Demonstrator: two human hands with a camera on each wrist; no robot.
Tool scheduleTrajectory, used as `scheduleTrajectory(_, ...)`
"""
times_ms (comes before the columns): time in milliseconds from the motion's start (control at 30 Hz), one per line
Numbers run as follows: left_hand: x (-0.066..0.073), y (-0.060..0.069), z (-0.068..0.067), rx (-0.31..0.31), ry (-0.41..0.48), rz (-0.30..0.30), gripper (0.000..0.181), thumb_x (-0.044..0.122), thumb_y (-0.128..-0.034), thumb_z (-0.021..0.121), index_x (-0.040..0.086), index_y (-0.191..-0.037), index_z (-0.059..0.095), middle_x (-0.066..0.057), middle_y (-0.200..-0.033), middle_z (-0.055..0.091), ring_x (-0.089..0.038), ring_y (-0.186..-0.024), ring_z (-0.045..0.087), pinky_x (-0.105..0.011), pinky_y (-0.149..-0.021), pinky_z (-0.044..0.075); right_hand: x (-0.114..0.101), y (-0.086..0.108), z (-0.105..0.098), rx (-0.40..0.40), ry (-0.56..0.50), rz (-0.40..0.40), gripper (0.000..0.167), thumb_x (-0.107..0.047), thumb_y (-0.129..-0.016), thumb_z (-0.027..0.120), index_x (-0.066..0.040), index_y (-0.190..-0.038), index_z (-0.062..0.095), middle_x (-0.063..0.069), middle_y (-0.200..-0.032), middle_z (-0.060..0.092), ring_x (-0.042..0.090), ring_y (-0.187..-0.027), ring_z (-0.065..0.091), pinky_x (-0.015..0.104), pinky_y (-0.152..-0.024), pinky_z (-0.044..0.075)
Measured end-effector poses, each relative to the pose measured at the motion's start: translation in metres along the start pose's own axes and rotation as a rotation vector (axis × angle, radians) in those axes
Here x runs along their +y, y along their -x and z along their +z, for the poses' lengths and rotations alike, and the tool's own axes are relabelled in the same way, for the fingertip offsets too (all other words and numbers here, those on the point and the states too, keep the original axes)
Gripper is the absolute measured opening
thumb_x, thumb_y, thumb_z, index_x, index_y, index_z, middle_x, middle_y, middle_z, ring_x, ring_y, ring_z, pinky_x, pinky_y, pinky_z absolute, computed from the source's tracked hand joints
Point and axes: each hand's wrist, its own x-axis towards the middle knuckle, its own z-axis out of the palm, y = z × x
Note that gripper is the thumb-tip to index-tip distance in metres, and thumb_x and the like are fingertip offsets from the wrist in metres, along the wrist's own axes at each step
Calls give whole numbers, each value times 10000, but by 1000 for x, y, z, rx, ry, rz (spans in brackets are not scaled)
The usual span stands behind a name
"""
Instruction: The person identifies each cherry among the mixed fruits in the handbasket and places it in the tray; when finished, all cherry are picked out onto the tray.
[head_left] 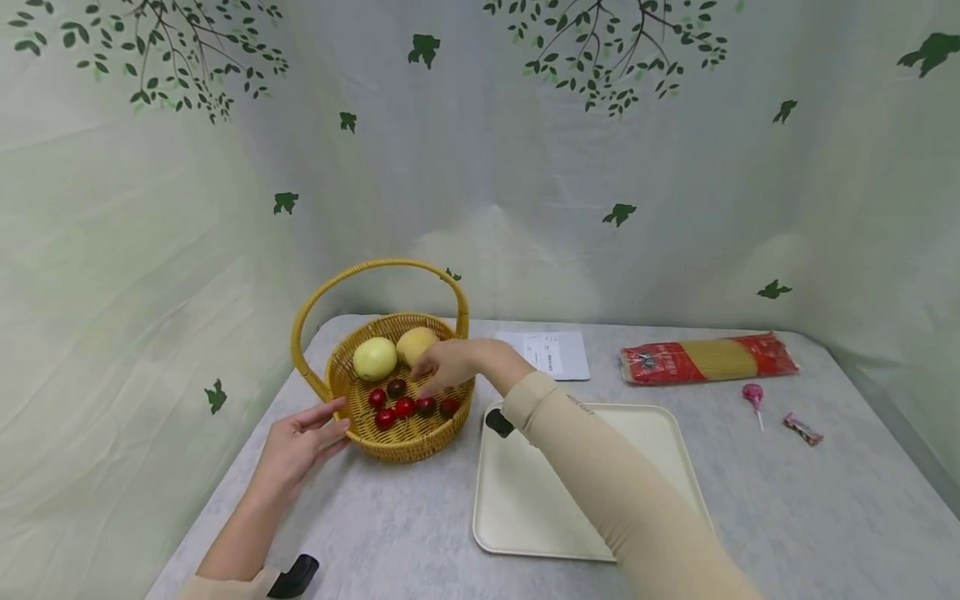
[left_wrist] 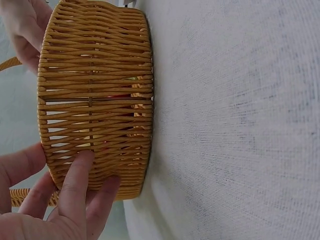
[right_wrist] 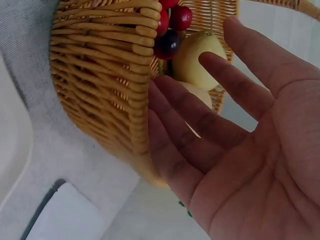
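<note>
Backdrop (head_left: 480, 158): pale, softly creased cloth enclosing the desk from nine o'clock through twelve to three, printed with leafy branches along the top and scattered dark green leaf shapes.
Desk (head_left: 840, 517): light grey, faintly mottled, rounded at its far corners; the left wrist view gives it a fine woven texture. Its far edge lies near the cloth.
Right sleeve (head_left: 637, 500): beige, crossing above the desk from five o'clock, with a black device at the wrist.
Tray (head_left: 517, 508): cream, rounded corners, flat at mid-desk, partly covered by the sleeve.
Basket (head_left: 405, 450): yellow-brown wicker, upright at the desk's ten o'clock, tall handle raised.
Pasta packet (head_left: 720, 360): red with a yellow middle, lying at two o'clock.
Right hand (head_left: 457, 360): comes over the basket's three o'clock rim; its fingers (right_wrist: 240, 87) are loosely bent and spread above the cherries, with nothing visibly held.
Left hand (head_left: 296, 450): at the basket's eight o'clock, fingers (left_wrist: 75, 185) parted about the rim and outer wall, holding it.
White card (head_left: 573, 357): flat at twelve o'clock, printed label on it.
Two round fruits (head_left: 375, 359): pale yellow, in the basket's far half.
Cherries (head_left: 385, 418): bright to dark red, nearer, inside the basket.
Wrapped sweet (head_left: 802, 429): at three o'clock.
Lollipop (head_left: 753, 395): pink, just past two o'clock, stick towards six.
</note>
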Motion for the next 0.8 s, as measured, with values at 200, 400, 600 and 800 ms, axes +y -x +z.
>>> scheduleTrajectory(200,1,-1,-2,-2,11,1,668,98,-1041,711,-50,-1619,410,-221,-1766,216,44,-1095,677,-236,-950,641,-4,-20,-1,-78,-106,115,500,-394,-1074,674,-196,-1529,615,52,-1561,572,273,-1199,723,435,-1095,592)
scheduleTrajectory(400,0,-1,-2,-2,23,-2,671,98,-1045,707,-50,-1623,400,-229,-1768,206,39,-1116,671,-260,-972,640,-7,-29,-1,-99,-178,220,399,-387,-1041,728,-217,-1401,703,-34,-1206,697,283,-1207,726,461,-1103,587)
scheduleTrajectory(600,-2,-3,-1,-1,46,-1,660,77,-1050,691,-51,-1625,393,-221,-1770,204,28,-1118,672,-292,-996,636,-9,-38,-1,-120,-223,253,283,-342,-1025,759,-207,-1272,738,-14,-1164,711,289,-1171,751,447,-1105,591)
scheduleTrajectory(800,-3,-4,0,-3,59,2,646,65,-1053,682,-57,-1622,400,-221,-1767,217,8,-1135,677,-294,-984,643,-14,-46,0,-106,-178,305,205,-334,-991,803,-246,-1172,769,-55,-1089,724,200,-1094,771,372,-1036,609)
